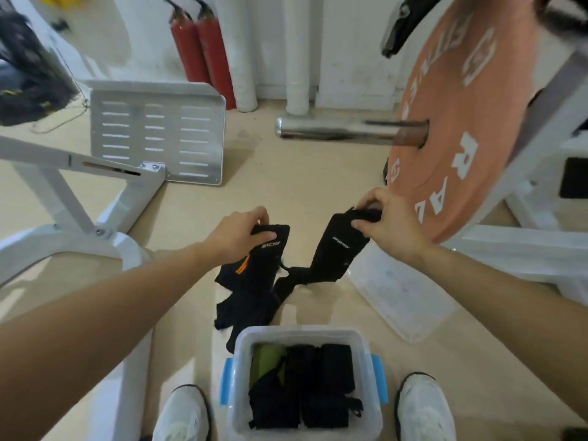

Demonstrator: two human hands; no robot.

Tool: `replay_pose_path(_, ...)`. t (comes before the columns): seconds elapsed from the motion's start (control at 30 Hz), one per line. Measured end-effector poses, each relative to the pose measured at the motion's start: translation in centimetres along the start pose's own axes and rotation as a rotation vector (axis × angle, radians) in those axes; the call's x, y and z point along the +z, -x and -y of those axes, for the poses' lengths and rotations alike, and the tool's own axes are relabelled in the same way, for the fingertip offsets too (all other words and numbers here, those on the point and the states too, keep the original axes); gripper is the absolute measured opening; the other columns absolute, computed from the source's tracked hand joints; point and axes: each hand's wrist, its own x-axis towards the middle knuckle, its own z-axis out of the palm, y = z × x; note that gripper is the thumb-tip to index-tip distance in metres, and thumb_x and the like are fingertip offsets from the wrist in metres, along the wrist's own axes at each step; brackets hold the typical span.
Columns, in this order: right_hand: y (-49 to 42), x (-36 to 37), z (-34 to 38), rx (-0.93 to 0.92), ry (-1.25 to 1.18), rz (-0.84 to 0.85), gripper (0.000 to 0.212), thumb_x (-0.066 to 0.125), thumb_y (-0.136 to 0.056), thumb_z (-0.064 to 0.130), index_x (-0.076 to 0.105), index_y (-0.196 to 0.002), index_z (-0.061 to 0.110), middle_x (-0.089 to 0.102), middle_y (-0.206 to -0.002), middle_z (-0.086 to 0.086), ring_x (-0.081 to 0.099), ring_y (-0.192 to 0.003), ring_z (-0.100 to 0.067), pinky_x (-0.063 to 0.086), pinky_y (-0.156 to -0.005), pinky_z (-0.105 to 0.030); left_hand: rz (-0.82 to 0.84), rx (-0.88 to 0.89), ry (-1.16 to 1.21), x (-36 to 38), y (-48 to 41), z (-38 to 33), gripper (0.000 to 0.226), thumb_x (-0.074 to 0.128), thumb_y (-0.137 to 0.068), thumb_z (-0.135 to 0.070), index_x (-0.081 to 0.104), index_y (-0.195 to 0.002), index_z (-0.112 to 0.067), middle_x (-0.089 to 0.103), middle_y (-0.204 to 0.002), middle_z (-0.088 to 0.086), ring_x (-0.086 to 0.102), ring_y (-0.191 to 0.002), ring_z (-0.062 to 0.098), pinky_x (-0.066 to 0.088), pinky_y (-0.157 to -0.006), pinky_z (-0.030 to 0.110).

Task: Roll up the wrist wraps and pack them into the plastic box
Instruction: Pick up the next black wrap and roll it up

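Note:
My left hand grips the top end of a black wrist wrap with an orange stripe, which hangs down toward the floor. My right hand pinches the top end of a second black wrist wrap, held up at the same height. The lower ends of the two wraps meet between my hands. Below them stands the clear plastic box with blue latches, between my feet. It holds several rolled black wraps and a green item.
The box's clear lid lies on the floor at right. An orange weight plate on a chrome bar stands at right. A white machine frame with a perforated footplate is at left. Two red extinguishers lean on the wall.

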Motion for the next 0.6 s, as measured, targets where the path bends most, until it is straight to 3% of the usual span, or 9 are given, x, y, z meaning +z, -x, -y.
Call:
replay_pose_path(0.1, -0.4, -2.2, 4.8, -0.037, -0.123, -0.056, 0.023, 0.08, -0.079, -0.003, 0.065, -0.088, 0.012, 0.07, -0.08, -0.002, 0.065, -0.068, -0.01, 0.053, -0.062, -0.023, -0.077, 0.015, 0.131, -5.2, 2.6, -2.4, 0.026, 0.074, -0.093, -0.026, 0.049, -0.089, -0.021, 0.068, -0.08, 0.002, 0.062, -0.071, 0.025, 0.05, -0.065, 0.036)
replay_pose_path(0.23, -0.4, -5.3, 10.9, -0.063, -0.225, -0.078, 0.02, 0.074, -0.085, -0.005, 0.066, -0.087, 0.013, 0.07, -0.086, 0.002, 0.066, -0.078, -0.014, 0.057, -0.053, -0.022, -0.232, 0.037, 0.295, -11.3, 6.3, -5.5, 0.028, 0.079, -0.085, -0.007, 0.053, -0.082, -0.017, 0.062, -0.074, -0.004, 0.057, -0.069, 0.013, 0.04, -0.06, 0.018)
replay_pose_path(0.27, -0.3, -6.4, 12.6, -0.079, -0.244, -0.11, 0.02, 0.073, -0.087, -0.004, 0.066, -0.086, 0.015, 0.07, -0.089, 0.001, 0.067, -0.08, -0.014, 0.058, -0.052, -0.023, -0.278, 0.032, 0.338, -12.4, 7.0, -6.0, 0.027, 0.078, -0.086, -0.006, 0.053, -0.082, -0.017, 0.062, -0.075, -0.004, 0.057, -0.07, 0.012, 0.04, -0.061, 0.019)
replay_pose_path(0.37, -0.1, -9.3, 16.2, -0.158, -0.36, -0.266, 0.019, 0.071, -0.09, -0.002, 0.067, -0.088, 0.017, 0.071, -0.099, -0.005, 0.072, -0.091, -0.016, 0.061, -0.058, -0.027, -0.376, 0.008, 0.504, -14.3, 8.7, -6.8, 0.028, 0.071, -0.092, -0.012, 0.048, -0.081, -0.023, 0.065, -0.077, -0.003, 0.057, -0.066, 0.012, 0.04, -0.062, 0.029)
replay_pose_path(0.4, 0.3, -9.6, 16.6, -0.169, -0.346, -0.247, 0.017, 0.071, -0.09, -0.002, 0.068, -0.089, 0.015, 0.071, -0.102, -0.007, 0.073, -0.093, -0.017, 0.062, -0.062, -0.028, -0.385, -0.004, 0.556, -14.3, 9.2, -7.0, 0.028, 0.069, -0.094, -0.014, 0.047, -0.081, -0.023, 0.066, -0.077, -0.002, 0.056, -0.065, 0.012, 0.041, -0.062, 0.03)
replay_pose_path(0.5, 1.7, -7.6, 15.3, -0.109, -0.111, 0.043, 0.018, 0.071, -0.087, -0.009, 0.069, -0.084, 0.009, 0.071, -0.105, -0.017, 0.072, -0.103, -0.03, 0.064, -0.07, -0.035, -0.357, -0.018, 0.666, -12.9, 10.4, -7.1, 0.028, 0.069, -0.095, -0.008, 0.046, -0.082, -0.019, 0.067, -0.082, 0.004, 0.059, -0.067, 0.012, 0.042, -0.06, 0.024)
replay_pose_path(0.6, 2.0, -7.3, 15.5, -0.106, -0.299, -0.113, 0.018, 0.068, -0.088, -0.011, 0.067, -0.084, 0.006, 0.068, -0.104, -0.02, 0.069, -0.103, -0.032, 0.064, -0.071, -0.031, -0.336, -0.008, 0.718, -11.8, 10.9, -8.0, 0.032, 0.071, -0.09, 0.002, 0.046, -0.081, -0.017, 0.065, -0.08, 0.004, 0.061, -0.067, 0.008, 0.043, -0.056, 0.014)
